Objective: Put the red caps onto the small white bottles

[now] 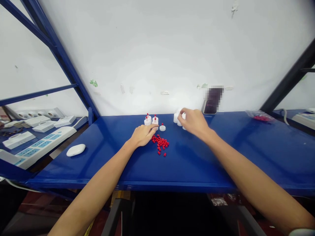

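Observation:
My left hand (pixel 143 134) rests on the blue table, its thumb and forefinger close together on a white cap, mostly hidden beneath the fingers. Right behind stand several white caps (pixel 147 122) with small red tips. A single red-tipped white cap (pixel 162 128) sits just right of my fingertips. Small red pieces (pixel 161 142) lie in a loose pile in front of them. Farther right, my right hand (pixel 194 121) has thumb and forefinger bent in a pinch at a group of plain white caps (pixel 175 118). A white cap shows partly between those fingers.
A white oval case (pixel 76 150) lies on the table (pixel 118 121) at the left. A phone (pixel 213 102) leans against the wall at the back. A clear bag of red pieces (pixel 261 117) is at the back right. Power strips (pixel 40 146) lie beyond the left frame.

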`<action>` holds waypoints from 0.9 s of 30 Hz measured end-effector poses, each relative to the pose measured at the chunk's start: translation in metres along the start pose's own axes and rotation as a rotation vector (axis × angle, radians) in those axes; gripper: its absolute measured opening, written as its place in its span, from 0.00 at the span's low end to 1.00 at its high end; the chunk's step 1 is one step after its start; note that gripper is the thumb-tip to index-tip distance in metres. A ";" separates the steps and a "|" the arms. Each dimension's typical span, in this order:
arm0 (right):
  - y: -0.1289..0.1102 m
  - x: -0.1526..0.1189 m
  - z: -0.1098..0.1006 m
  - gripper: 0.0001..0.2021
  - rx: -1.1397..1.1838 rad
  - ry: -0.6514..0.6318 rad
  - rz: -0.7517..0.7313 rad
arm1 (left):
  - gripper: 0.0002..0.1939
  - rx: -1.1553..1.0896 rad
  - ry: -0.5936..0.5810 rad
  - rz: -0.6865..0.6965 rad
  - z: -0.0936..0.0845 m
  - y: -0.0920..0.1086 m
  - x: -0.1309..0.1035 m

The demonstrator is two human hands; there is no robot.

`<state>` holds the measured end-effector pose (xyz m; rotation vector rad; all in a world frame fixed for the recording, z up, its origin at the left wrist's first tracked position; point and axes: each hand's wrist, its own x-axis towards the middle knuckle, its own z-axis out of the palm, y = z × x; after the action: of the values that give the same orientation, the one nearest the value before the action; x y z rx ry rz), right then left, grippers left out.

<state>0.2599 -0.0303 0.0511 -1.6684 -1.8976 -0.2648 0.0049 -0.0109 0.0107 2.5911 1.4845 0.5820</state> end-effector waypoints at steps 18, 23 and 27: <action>0.002 -0.012 0.027 0.17 0.060 -0.208 -0.339 | 0.23 -0.151 0.091 0.013 0.004 -0.003 0.000; 0.003 -0.016 0.045 0.21 0.145 -0.295 -0.295 | 0.26 -0.240 0.153 0.076 0.001 0.001 -0.002; -0.018 -0.021 0.044 0.18 0.492 -0.070 -0.326 | 0.28 -0.678 0.246 0.045 0.005 0.013 -0.001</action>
<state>0.2307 -0.0289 0.0077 -1.0571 -2.0731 0.1318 0.0167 -0.0177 0.0091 2.0719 1.0255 1.1984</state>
